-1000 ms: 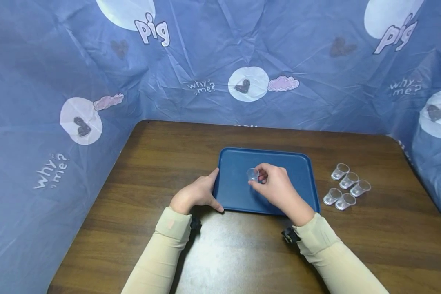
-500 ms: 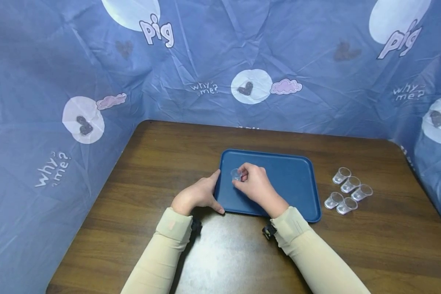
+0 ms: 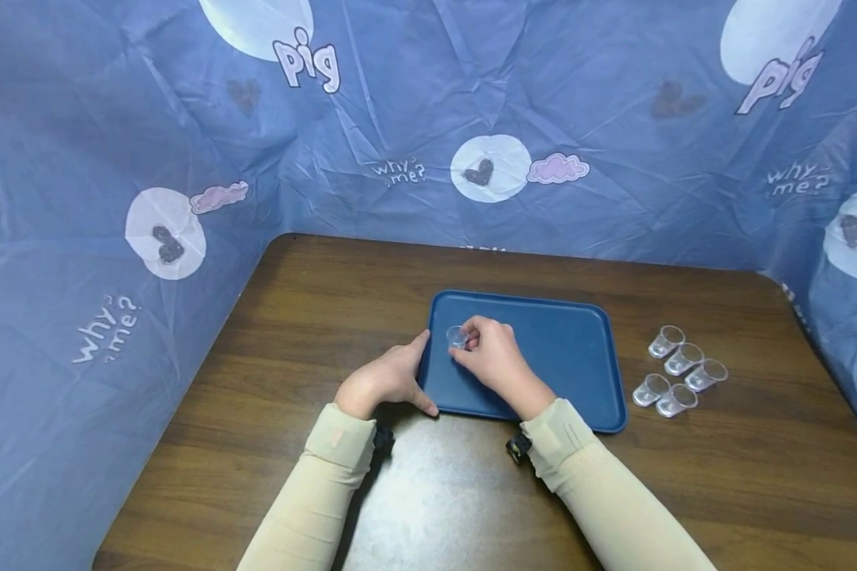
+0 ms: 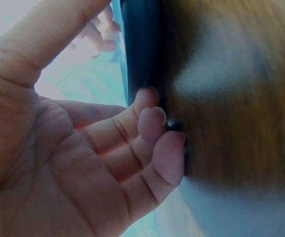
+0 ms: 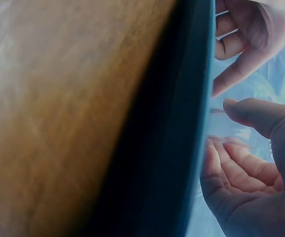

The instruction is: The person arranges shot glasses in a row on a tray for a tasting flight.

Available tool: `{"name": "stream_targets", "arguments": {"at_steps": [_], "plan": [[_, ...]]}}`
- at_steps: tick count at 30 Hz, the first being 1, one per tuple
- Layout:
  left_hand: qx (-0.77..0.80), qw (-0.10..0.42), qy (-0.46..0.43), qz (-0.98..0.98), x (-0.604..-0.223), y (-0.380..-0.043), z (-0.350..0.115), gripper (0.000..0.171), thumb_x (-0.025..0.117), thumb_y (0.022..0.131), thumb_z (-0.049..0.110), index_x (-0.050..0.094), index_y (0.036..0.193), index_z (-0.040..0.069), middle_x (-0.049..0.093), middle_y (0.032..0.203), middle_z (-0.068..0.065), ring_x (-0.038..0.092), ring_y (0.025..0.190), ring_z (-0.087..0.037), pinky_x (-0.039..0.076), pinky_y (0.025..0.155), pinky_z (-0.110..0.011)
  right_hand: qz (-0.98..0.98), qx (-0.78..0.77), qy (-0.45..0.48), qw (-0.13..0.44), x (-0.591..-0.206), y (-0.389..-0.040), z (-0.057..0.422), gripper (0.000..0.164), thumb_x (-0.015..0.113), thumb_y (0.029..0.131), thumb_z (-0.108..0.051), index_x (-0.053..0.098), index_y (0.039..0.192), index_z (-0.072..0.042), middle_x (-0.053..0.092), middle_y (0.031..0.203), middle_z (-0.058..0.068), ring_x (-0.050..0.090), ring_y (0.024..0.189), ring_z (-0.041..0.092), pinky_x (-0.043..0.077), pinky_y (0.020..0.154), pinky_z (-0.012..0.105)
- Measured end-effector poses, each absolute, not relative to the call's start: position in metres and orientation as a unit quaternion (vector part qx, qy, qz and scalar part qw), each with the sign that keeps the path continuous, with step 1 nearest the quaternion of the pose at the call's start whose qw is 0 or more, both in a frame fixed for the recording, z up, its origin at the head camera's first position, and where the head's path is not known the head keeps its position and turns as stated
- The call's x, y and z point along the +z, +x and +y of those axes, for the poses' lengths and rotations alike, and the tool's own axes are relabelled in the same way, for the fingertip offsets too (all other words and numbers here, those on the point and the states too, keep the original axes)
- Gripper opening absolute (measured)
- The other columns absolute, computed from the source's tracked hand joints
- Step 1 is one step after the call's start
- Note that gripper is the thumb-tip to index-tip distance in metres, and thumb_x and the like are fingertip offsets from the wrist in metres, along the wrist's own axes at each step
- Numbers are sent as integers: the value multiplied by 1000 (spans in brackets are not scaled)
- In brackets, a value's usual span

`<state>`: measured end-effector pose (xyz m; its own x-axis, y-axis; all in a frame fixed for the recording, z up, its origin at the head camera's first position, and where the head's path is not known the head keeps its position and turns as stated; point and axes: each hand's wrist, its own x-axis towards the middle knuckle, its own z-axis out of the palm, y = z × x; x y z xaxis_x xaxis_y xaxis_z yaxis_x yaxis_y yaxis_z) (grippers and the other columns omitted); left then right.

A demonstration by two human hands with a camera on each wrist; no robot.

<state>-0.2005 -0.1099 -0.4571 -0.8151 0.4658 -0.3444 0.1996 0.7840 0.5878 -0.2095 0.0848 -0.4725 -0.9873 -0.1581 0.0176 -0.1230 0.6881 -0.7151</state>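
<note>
Blue cloth (image 3: 357, 210) is backing the table (image 3: 328, 297). Right hand (image 3: 496, 358) is pinching a cup (image 3: 455, 337), spread left hand (image 3: 389, 379) seemingly touching a tray (image 3: 564, 349).

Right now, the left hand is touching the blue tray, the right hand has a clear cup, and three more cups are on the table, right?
Not quite: five more cups are on the table, not three, as the head view shows. The rest is right: the left hand is touching the blue tray, and the right hand has a clear cup.
</note>
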Motion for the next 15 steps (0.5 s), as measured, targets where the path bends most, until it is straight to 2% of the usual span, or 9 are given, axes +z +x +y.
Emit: {"name": "stream_targets", "arguments": {"at_steps": [12, 15], "plan": [[273, 248, 175, 913, -460, -202, -109, 134, 98, 69, 31, 7, 162, -2, 30, 160, -24, 37, 142, -32, 34, 113, -44, 920, -384, -81, 24, -474, -208, 82, 32, 84, 87, -18, 71, 111, -1, 64, 83, 2, 60, 75, 17, 52, 67, 35], [272, 248, 176, 913, -460, -202, -108, 134, 98, 69, 31, 7, 161, -2, 30, 160, -24, 38, 141, -32, 34, 113, -44, 923, -377, -78, 26, -473, -206, 82, 36, 83, 88, -20, 70, 115, 0, 66, 88, 4, 61, 80, 18, 53, 71, 36]]}}
